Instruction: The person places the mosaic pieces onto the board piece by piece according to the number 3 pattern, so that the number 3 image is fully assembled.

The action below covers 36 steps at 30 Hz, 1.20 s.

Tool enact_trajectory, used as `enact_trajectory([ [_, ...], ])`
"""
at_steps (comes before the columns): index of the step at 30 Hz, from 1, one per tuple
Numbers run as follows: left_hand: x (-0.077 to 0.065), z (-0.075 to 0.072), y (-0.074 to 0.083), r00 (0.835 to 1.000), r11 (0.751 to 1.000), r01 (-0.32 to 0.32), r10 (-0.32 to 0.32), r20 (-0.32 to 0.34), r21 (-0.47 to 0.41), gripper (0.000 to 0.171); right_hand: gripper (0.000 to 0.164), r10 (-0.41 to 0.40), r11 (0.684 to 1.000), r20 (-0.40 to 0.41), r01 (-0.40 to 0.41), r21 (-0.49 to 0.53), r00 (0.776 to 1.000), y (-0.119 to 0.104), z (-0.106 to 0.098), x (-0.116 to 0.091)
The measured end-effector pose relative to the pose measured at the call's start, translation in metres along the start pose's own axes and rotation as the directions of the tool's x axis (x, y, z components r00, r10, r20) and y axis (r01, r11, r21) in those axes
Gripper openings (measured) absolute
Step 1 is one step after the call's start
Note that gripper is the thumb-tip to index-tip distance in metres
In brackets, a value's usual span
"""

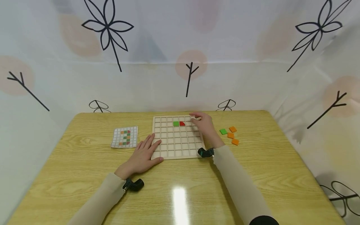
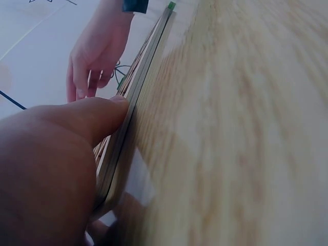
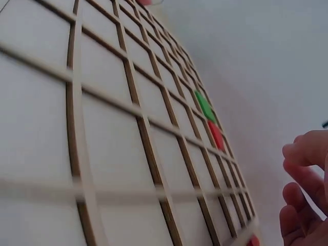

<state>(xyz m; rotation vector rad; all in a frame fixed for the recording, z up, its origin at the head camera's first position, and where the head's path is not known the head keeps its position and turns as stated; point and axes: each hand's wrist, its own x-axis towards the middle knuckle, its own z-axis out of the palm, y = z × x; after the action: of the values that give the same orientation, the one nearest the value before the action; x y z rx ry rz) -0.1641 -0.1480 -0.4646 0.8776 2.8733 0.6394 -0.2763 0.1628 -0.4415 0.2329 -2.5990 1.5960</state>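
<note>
A wooden grid board (image 1: pixel 177 145) lies flat on the table. In its second row from the far edge sit a green square tile (image 1: pixel 176 123) and, to the right of it, a red tile (image 1: pixel 182 123) with one rounded corner. My left hand (image 1: pixel 142 156) rests spread on the board's near-left corner, its thumb (image 2: pixel 105 114) along the near edge. My right hand (image 1: pixel 205 125) is over the far-right part of the board. Its fingers (image 3: pixel 302 151) are loosely bent, with nothing seen between them in the right wrist view.
Right of the board lie a loose green tile (image 1: pixel 223 131) and several orange tiles (image 1: pixel 231 135). To the left is a paper card (image 1: pixel 124 137) printed with a grid of coloured squares. A patterned cloth (image 1: pixel 157 84) hangs behind the wooden table (image 1: pixel 157 200).
</note>
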Motion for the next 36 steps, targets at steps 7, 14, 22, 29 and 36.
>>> enact_trajectory([
  [7, 0.001, 0.000, -0.002, 1.000, 1.000, -0.001, 0.001, 0.009, 0.002, 0.076, 0.029, 0.019, 0.994, -0.055, -0.025, -0.104, 0.998, 0.018, -0.045, -0.012],
  [14, 0.000, 0.000, -0.001, 1.000, 1.000, 0.001, -0.001, 0.013, -0.001, 0.077, 0.030, 0.017, 0.981, -0.047, -0.026, -0.191, 0.999, 0.041, -0.098, -0.030],
  [22, 0.001, 0.001, -0.003, 1.000, 1.000, 0.001, -0.001, 0.007, 0.001, 0.077, 0.036, 0.117, 0.966, -0.013, -0.117, -0.230, 0.993, 0.068, -0.145, -0.054],
  [29, 0.003, 0.002, -0.002, 1.000, 1.000, -0.005, 0.005, 0.005, -0.003, 0.077, 0.044, 0.162, 0.970, 0.070, -0.146, -0.192, 0.984, 0.089, -0.163, -0.062],
  [36, 0.001, 0.003, -0.003, 1.000, 1.000, -0.002, 0.002, 0.004, 0.002, 0.076, 0.043, 0.138, 0.968, 0.082, -0.117, -0.224, 0.987, 0.087, -0.160, -0.062],
])
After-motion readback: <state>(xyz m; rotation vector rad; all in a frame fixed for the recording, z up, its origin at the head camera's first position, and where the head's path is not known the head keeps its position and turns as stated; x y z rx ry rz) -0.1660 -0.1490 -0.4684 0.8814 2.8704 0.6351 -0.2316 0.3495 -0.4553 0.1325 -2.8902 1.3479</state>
